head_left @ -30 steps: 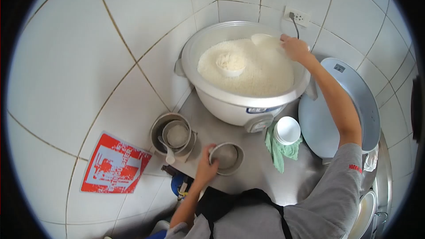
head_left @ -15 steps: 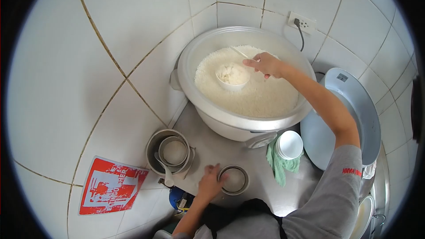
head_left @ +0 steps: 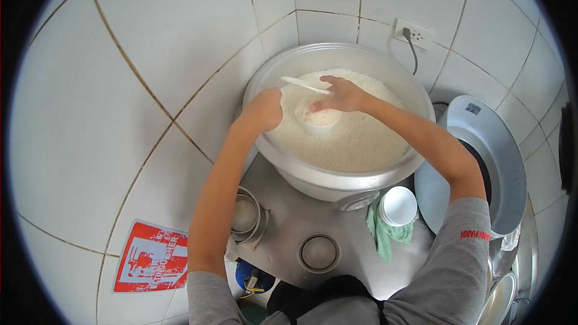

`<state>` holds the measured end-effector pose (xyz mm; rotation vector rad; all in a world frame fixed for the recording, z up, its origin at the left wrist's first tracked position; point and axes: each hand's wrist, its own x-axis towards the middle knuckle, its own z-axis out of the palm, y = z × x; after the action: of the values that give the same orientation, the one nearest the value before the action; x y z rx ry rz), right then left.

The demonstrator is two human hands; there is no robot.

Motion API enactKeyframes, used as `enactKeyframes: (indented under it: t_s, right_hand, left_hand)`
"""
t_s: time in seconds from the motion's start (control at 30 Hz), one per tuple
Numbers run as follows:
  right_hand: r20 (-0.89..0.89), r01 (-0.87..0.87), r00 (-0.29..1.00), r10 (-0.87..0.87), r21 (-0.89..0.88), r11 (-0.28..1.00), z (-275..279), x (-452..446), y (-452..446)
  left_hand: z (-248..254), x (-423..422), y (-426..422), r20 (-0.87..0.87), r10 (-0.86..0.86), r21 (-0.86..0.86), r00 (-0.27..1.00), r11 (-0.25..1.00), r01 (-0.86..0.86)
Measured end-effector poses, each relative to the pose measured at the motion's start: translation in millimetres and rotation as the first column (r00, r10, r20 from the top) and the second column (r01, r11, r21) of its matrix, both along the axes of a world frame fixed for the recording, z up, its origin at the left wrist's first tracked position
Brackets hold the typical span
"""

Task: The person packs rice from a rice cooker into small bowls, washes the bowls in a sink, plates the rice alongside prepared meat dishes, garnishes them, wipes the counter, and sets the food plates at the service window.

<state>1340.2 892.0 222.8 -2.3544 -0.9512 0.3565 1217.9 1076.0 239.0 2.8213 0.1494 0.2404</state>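
Inside the cooker, the bowl is sitting already heaped, not lifted out. Above, the right hand is spreading its fingers; the left hand's grip isn't showing.

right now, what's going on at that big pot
Someone has both bare hands at a large white pot of rice. The right hand is at one end of a white paddle, above a heaped bowl; its grip is unclear. The left hand is at the pot's left side, its fingers hidden. A round metal container stands on the counter.
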Motion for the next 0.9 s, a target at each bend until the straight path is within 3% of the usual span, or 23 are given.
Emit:
enactKeyframes:
  t_s: [0.07,0.2,0.3,0.37,0.4,0.47,0.5,0.57,0.7,0.9]
  right_hand:
    - [0.017,0.039,0.999,-0.040,0.029,0.999,-5,10,-1]
    - [0.077,0.028,0.997,-0.025,-0.032,0.999,-3,15,-3]
    - [0.095,0.036,0.994,-0.048,0.118,0.992,-8,19,3]
    - [-0.112,0.108,0.988,-0.110,-0.023,0.994,-4,21,-1]
    - [-0.210,0.132,0.966,-0.150,-0.097,0.987,0,20,-3]
    - [-0.374,0.289,0.889,-0.264,0.010,0.957,-1,13,-10]
    - [-0.458,0.370,0.834,-0.308,0.049,0.928,-3,11,-13]
    - [-0.531,0.367,0.796,-0.289,0.044,0.929,-11,14,-13]
    - [-0.576,0.341,0.765,-0.289,-0.018,0.940,-5,5,-13]
    - [-0.620,0.428,0.740,-0.262,0.134,0.894,-12,4,-16]
  left_hand:
    - [-4,11,1,-0.184,-0.033,-0.008,0.982,0.999,0.032]
    - [-6,22,2,-0.236,-0.088,0.012,0.968,0.996,0.094]
    - [-8,29,3,-0.289,-0.138,0.029,0.947,0.988,0.153]
    - [-5,32,0,-0.383,-0.134,0.016,0.914,0.988,0.152]
    - [-5,34,-1,-0.427,-0.158,-0.086,0.890,0.987,0.134]
    - [-11,40,-1,-0.498,-0.217,-0.287,0.840,0.955,0.077]
    - [-14,45,-2,-0.512,-0.231,-0.300,0.827,0.951,0.080]
    - [-21,55,-4,-0.543,-0.262,-0.327,0.798,0.941,0.087]
    - [-32,63,-4,-0.482,-0.295,-0.387,0.825,0.917,0.102]
    - [-43,55,1,-0.217,-0.298,-0.450,0.930,0.876,0.176]
